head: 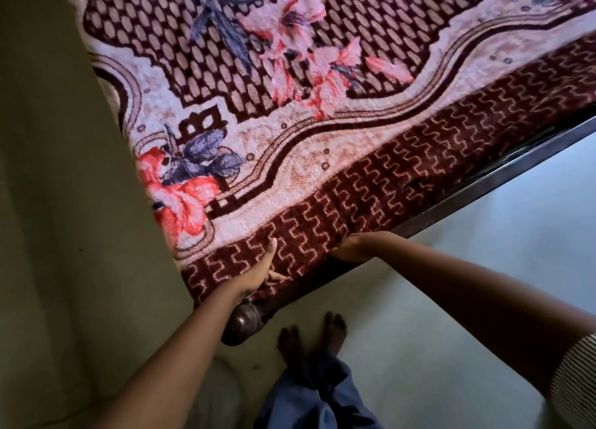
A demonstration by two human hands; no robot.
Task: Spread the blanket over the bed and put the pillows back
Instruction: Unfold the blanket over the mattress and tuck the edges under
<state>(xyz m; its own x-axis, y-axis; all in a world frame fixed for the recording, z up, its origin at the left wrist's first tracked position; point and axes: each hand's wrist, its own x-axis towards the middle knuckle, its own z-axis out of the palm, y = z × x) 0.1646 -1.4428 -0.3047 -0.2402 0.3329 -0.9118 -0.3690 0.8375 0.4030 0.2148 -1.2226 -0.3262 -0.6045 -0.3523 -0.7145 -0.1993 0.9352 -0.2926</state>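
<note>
Blanket hem (325, 225) pinched by left hand (262, 267), thumb on top; right hand (353, 249) curls under it.

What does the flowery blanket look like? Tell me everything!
The blanket looks fuzzy and lies spread flat. It has pink and red flowers, blue-grey leaves, a cream wavy band and a dark maroon zigzag border hanging over the dark bed frame. The left hand pinches that border; the right hand reaches under it.
</note>
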